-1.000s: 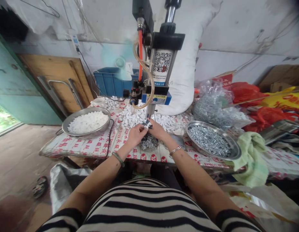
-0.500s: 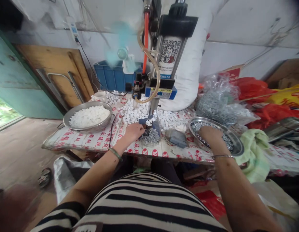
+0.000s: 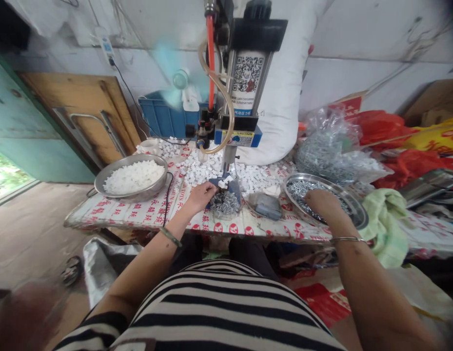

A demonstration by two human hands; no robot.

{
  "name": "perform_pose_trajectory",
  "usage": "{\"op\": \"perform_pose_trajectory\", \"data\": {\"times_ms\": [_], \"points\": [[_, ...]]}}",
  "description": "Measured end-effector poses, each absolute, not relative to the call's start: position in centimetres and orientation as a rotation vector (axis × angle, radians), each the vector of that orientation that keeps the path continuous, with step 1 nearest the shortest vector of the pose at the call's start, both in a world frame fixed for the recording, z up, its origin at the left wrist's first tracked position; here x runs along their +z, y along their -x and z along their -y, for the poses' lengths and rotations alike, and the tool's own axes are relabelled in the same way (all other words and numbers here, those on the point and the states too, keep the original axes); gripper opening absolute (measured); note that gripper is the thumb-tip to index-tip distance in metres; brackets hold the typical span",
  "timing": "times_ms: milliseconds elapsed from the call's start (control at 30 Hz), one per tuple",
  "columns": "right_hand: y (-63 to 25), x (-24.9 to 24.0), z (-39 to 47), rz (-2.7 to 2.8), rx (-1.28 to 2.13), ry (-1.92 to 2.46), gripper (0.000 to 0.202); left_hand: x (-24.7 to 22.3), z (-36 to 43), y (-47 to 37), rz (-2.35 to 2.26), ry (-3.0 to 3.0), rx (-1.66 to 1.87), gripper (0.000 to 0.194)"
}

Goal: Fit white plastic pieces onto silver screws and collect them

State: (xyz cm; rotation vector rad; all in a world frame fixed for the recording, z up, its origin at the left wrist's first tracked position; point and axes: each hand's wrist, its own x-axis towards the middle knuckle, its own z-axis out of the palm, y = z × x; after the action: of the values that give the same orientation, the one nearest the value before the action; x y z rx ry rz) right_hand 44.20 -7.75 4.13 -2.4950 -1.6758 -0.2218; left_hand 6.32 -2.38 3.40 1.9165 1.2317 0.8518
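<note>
Left hand (image 3: pixel 200 199) pinches narrowly, contents unclear; right hand (image 3: pixel 324 204), grip hidden, touches silvery metal pins (image 3: pixel 298 188) by red-printed desk's (image 3: pixel 261 233) front edge; likely light, slippery; pinch mid-length.

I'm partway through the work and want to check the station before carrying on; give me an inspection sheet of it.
Surface: table with red-printed white covering, partly strewn with parts.
Job's things: press; metal pieces at its base; bowl of white pieces; tray of metal pins.
Clutter: loose white pieces behind the base; green cloth beside the tray.
Hands: left hand beside the press base; right hand in the tray; grasps unclear.
Cables: black cable crosses the table between bowl and press; red hose on the press.
Surroundings: blue bin and white sack behind.
</note>
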Motion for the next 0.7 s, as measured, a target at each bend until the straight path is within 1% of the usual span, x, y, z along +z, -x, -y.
{"op": "perform_pose_trajectory", "data": {"times_ms": [133, 300, 400, 467, 533, 600, 700], "points": [[-44.1, 4.8, 7.7, 1.757, -0.109, 2.568, 0.017, 2.9, 3.3, -6.3, -1.067, -1.55, 0.928, 0.015], [-42.0, 6.9, 7.4, 1.696, -0.152, 2.548, 0.03, 3.3, 4.3, -6.5, -0.902, -1.233, 0.964, 0.023], [-37.4, 7.8, 7.5, 1.699, -0.106, 2.255, 0.031, 3.9, 5.2, -7.1, -0.867, -1.183, 0.95, 0.027], [-32.9, 7.7, 7.8, 1.62, 0.159, 1.819, 0.026, 4.4, 5.8, -7.7, -0.862, -1.181, 0.929, 0.028], [-28.2, 7.2, 8.2, 1.52, 0.388, 1.504, 0.026, 4.7, 6.4, -8.2, -0.853, -1.192, 0.916, 0.03], [-24.5, 6.5, 8.6, 1.442, 0.526, 1.353, 0.027, 4.8, 6.7, -8.4, -0.841, -1.213, 0.915, 0.03], [-21.6, 5.5, 9.1, 1.383, 0.566, 1.302, 0.024, 4.4, 6.8, -8.4, -0.847, -1.27, 0.942, 0.028]]}}
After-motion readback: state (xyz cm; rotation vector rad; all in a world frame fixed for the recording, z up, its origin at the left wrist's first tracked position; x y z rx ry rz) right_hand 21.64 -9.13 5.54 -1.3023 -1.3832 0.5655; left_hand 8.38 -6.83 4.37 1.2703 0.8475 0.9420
